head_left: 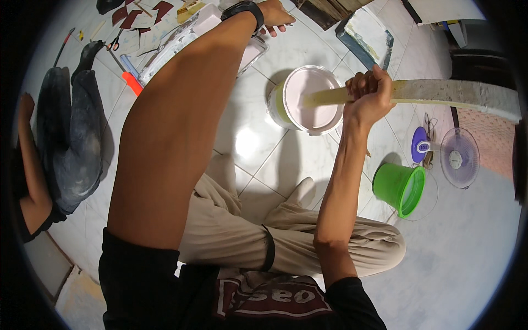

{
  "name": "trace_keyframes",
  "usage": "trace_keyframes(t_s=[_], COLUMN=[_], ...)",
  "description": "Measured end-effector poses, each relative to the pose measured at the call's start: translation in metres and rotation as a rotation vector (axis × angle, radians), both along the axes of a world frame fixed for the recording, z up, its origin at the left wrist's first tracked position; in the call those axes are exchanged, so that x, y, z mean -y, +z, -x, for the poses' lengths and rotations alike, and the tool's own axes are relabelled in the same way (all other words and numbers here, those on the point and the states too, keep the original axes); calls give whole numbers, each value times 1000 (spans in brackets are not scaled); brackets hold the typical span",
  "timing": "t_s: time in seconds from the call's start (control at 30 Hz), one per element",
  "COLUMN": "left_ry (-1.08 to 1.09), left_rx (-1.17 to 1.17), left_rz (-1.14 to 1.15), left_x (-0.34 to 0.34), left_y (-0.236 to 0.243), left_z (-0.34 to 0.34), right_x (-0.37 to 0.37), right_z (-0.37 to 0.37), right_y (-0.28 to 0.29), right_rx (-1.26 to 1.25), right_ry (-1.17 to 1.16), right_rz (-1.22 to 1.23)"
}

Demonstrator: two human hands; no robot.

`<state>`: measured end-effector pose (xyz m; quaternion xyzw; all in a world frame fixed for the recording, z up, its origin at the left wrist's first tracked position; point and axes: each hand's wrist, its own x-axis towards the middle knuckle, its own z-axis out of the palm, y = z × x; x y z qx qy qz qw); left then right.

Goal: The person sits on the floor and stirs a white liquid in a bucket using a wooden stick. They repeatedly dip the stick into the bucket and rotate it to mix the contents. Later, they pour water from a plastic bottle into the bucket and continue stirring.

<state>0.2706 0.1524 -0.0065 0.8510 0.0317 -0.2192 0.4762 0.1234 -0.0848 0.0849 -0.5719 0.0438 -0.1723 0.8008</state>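
Clenching one plank in right hand, end over one paint bucket; reaching beyond bucket with left hand, fingers half-open, can't tell if holding anything; seeing one green pail right of bucket.

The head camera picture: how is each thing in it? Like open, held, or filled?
White bucket, open, pale paint-like stuff inside
Wooden stick, held, one end in the white bucket
Right hand, closed around the stick
Left hand, loosely open, nothing seen in it
Green bucket, open, contents unclear
Fan, standing, can't tell if on
Dark blue container, open, smeared whitish inside
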Motion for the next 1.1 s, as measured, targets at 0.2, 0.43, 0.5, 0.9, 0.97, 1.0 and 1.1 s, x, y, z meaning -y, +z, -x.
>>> trace_keyframes(t_s=[0.2, 0.43, 0.5, 0.9, 0.97, 1.0, 1.1], left_ry=[-47, -32, -38, -61, -69, -74, -75], left_rx=[10, 42, 52, 14, 22, 30, 34], left_rz=[-2, -6, -14, 21, 21, 18, 32], left_x=[3, -6, -3, 12, 15, 18, 20], left_y=[7, 6, 9, -1, -1, 0, 0], left_z=[-2, 2, 2, -15, -16, -16, -15], right_x=[54, 96, 103, 155, 164, 168, 171], right_z=[-24, 2, 3, 14, 16, 18, 22], right_y=[-22, -14, -16, -38, -26, -19, 9], right_rx=[153, -8, -36, -6, 41, 65, 130], right_ry=[-192, -38, -66, -208, -199, -197, -136], right_rz=[-14, -1, -50, -347, -324, -313, -250])
